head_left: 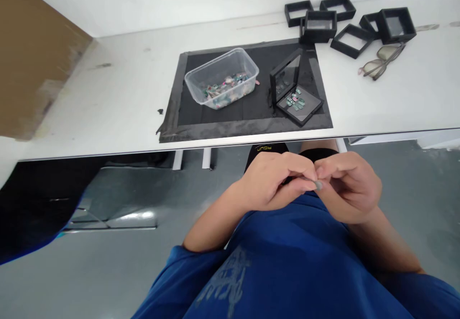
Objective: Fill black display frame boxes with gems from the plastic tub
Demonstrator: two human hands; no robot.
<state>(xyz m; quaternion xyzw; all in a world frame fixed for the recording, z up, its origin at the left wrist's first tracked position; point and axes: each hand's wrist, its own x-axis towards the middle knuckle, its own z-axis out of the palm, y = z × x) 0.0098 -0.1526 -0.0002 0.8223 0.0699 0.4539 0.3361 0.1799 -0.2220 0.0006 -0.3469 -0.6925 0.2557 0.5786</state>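
Observation:
My left hand (276,177) and my right hand (350,180) meet above my lap, in front of the table edge. Their thumbs and index fingers are pinched together around a small grey-green piece (318,185), which looks like a press-on nail. The fingertips cover most of it. On a black mat (215,122) beyond the hands stands a clear plastic tub (201,94) of small coloured pieces of the same kind. To its right, a black display case (305,120) lies open with its lid upright. Several green nails and a pink one (296,100) rest on its clear film.
Several black box frames (321,27) are grouped at the back right of the white table (118,98). Eyeglasses (383,62) lie in front of them. A brown board (36,46) stands at the left. A dark chair-like shape (39,204) is below the table's left end.

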